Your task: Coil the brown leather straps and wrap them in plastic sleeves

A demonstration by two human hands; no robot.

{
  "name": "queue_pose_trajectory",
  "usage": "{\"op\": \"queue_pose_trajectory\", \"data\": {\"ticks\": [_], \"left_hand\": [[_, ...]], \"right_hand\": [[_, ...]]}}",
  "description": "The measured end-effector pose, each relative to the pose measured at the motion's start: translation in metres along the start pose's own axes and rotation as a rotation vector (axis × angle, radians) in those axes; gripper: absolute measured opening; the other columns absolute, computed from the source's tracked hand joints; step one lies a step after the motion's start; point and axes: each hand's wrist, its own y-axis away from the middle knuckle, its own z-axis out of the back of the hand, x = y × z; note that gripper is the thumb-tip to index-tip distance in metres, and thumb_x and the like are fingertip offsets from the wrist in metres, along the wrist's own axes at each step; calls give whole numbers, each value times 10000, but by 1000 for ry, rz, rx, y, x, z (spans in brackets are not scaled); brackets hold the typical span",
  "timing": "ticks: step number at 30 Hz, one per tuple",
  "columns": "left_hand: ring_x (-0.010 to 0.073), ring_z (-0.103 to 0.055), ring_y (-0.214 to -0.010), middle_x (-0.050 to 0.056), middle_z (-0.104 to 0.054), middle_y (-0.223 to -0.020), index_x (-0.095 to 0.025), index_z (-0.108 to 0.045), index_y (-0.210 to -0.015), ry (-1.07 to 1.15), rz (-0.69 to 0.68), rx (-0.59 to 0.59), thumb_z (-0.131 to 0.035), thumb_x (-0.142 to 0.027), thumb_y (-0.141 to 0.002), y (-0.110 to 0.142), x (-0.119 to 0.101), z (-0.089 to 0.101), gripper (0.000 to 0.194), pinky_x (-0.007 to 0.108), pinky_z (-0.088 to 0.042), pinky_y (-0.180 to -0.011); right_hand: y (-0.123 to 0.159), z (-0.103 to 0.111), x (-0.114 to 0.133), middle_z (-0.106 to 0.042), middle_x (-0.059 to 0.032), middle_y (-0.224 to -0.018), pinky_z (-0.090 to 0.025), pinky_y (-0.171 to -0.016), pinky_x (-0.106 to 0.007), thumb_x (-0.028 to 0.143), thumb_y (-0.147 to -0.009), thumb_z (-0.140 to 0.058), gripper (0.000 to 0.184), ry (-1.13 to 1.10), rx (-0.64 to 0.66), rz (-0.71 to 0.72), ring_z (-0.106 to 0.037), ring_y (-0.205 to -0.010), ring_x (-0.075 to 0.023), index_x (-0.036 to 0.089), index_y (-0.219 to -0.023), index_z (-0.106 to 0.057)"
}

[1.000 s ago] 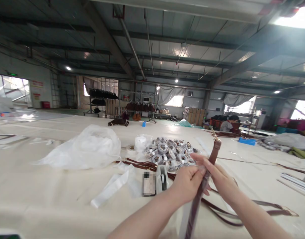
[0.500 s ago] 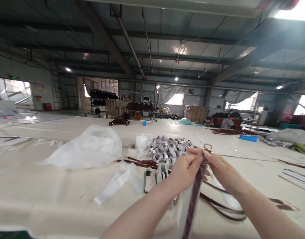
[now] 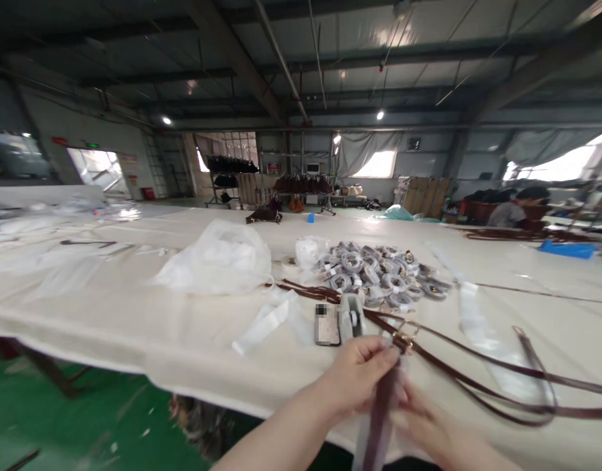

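Observation:
A dark brown strap point(image 3: 382, 418) in a clear plastic sleeve hangs down in front of me. My left hand point(image 3: 362, 366) pinches its upper end, just below a gold metal buckle point(image 3: 402, 340). Lower down, my right hand point(image 3: 423, 418) is at the strap's right side. Motion smears that hand, and its fingers are partly behind the strap, so their grip is unclear. Just beyond my left hand lie a phone point(image 3: 327, 326) and a grey tape dispenser point(image 3: 352, 315). Loose brown straps point(image 3: 478, 383) with gold fittings curve across the table to the right.
A heap of coiled, wrapped straps point(image 3: 374, 275) sits on the cream-covered table point(image 3: 193, 333). Left of it are a bulging white plastic bag point(image 3: 222, 258) and flat clear sleeves point(image 3: 269, 324). A person point(image 3: 510, 212) is at the far right. The table's front edge drops to green floor.
The view has turned left and tilted down. My right hand has left the buckle and moved down along the strap. My left hand keeps its pinch, now lower and nearer the table edge.

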Motion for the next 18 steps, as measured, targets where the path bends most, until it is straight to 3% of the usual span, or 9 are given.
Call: {"op": "queue_pose_trajectory", "data": {"ticks": [2, 5, 8, 11, 13, 14, 16, 18], "left_hand": [[160, -630, -607, 52, -689, -713, -129, -698, -976, 89, 125, -47, -757, -558, -719, 33, 19, 25, 504, 243, -467, -577], [219, -652, -785, 124, -720, -840, -90, -742, -865, 203, 181, -79, -753, -426, -687, 84, 45, 61, 379, 286, -467, -711], [326, -584, -1099, 204, -661, -1174, -66, -759, -764, 308, 214, -113, -602, -518, -767, 130, 77, 90, 478, 344, -441, -893], [300, -573, -1135, 160, -569, -1344, -101, -756, -930, 395, 299, -264, -508, -606, -860, 164, 122, 107, 567, 340, -444, -896], [234, -645, -965, 134, -623, -1249, -173, -644, -1216, 422, 360, -353, -615, -611, -828, 181, 152, 113, 586, 317, -460, -793], [213, -665, -869, 129, -658, -1166, -192, -577, -1290, 423, 402, -336, -665, -623, -792, 187, 165, 114, 665, 296, -455, -727], [174, -653, -667, 102, -701, -925, -158, -583, -1237, 394, 504, -235, -694, -670, -744, 197, 183, 116, 719, 241, -403, -596], [130, -574, -489, 51, -648, -656, -100, -667, -994, 332, 606, -127, -642, -718, -757, 205, 188, 119, 662, 215, -330, -499]], "right_hand": [[10, -34, -51, -621, -9, -603, -513, -590, -302, 693, -821, -558, 539, 91, 152, -150, -575, -538, -169, 186, -909, -720], [21, -64, -112, -578, -7, -553, -484, -541, -278, 578, -953, -352, 553, 293, 137, -189, -537, -493, -155, 185, -717, -661], [18, -68, -157, -723, -71, -801, -558, -776, -347, 372, -929, -402, 359, 428, 89, -96, -684, -763, -231, 184, -1006, -698], [9, -67, -186, -708, -104, -1226, -488, -1040, -418, 220, -859, -413, 457, 522, 180, -60, -659, -1139, -259, 201, -1263, -625], [3, -69, -196, -676, -86, -1302, -480, -1063, -431, 141, -814, -392, 539, 620, 241, -45, -642, -1187, -242, 224, -1299, -613], [-1, -70, -198, -683, -82, -1292, -502, -1040, -432, 106, -788, -382, 582, 670, 266, -39, -658, -1164, -235, 231, -1310, -608], [-7, -72, -201, -695, -81, -1274, -539, -989, -432, 58, -751, -363, 647, 749, 303, -33, -683, -1119, -232, 238, -1326, -599], [-15, -74, -203, -696, -85, -1273, -552, -962, -445, 60, -772, -360, 630, 779, 322, -34, -690, -1104, -245, 241, -1326, -599]]}}
